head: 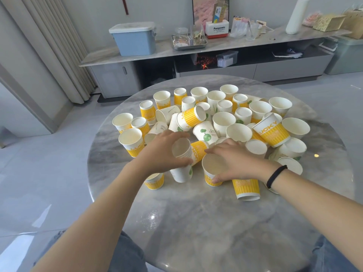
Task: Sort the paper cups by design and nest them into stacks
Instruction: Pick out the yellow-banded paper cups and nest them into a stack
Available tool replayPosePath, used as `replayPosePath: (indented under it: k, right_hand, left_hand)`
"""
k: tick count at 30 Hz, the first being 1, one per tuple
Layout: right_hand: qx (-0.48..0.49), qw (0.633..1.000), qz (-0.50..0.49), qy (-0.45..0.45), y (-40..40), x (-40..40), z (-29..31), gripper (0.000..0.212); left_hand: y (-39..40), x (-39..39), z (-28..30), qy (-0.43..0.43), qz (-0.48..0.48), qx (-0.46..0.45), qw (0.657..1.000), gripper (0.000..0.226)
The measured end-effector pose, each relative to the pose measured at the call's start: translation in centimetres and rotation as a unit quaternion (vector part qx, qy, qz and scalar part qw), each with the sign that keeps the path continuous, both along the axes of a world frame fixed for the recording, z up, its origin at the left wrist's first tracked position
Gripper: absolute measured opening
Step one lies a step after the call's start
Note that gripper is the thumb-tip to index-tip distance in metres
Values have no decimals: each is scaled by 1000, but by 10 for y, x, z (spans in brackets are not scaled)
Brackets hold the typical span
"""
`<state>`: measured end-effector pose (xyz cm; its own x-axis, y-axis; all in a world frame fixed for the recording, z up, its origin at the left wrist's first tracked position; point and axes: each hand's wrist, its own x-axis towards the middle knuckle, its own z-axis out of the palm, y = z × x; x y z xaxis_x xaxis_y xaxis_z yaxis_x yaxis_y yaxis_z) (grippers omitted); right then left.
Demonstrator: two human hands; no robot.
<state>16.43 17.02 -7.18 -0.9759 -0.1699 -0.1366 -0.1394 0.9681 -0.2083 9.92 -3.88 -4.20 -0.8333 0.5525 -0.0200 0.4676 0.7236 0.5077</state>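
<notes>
Several paper cups lie heaped on a round grey marble table (196,222). Some carry yellow stripes and the word LUCKY, like the tilted one (272,132). Others are white with a green plant print, such as this cup (205,132). My left hand (161,152) is shut on a nested stack of white green-print cups (181,163), held upright near the table's middle. My right hand (235,161) grips a yellow-striped cup (211,169) by its rim, just right of the stack. Another yellow cup (246,188) lies upside down under my right wrist.
A small yellow cup (154,180) stands beside my left wrist. Behind the table runs a low grey cabinet (137,54) with a blue lidded box (134,39), a metal tray (189,43) and other clutter. A curtain (51,46) hangs at the left.
</notes>
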Motion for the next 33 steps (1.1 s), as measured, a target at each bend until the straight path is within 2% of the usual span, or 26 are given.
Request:
replayPosePath:
  k: [6,10,11,13,15,17,19,20,25,29,33]
  right_hand:
    - [-13,1000,-8,26,5,0,6,83]
    - [-88,995,-22,33,7,0,12,86]
    - [-111,993,-21,36,6,0,14,86]
    - [-141,989,-15,47,4,0,17,86]
    - [-148,987,-10,59,-2,-1,21,87]
    - [-142,988,-4,61,-9,-1,24,90]
    - [-133,990,-3,38,-13,2,24,95]
    - [-126,992,-3,23,-14,5,22,98]
    - [-128,991,-25,-26,-20,21,15,107]
    - [-129,990,-16,-45,-29,37,6,113]
    - [-160,985,-35,-54,-31,53,-2,115]
  left_hand:
    - [7,9,-16,16,-65,-137,988,86]
    - [6,10,-13,-15,-58,-147,987,90]
    - [3,8,-11,-42,-45,-124,990,86]
    - [-3,2,-6,-76,-5,-38,996,62]
    - [-15,-9,-3,-42,57,-5,998,35]
    - [-31,-17,-5,-5,108,-100,989,32]
    - [-40,-18,-11,-22,91,-209,974,34]
    - [-43,-17,-15,-38,78,-227,970,34]
    - [-45,-13,-22,-43,114,-177,977,23]
    - [-54,3,-8,-40,94,-201,974,20]
    - [-57,34,15,-62,74,-168,981,15]
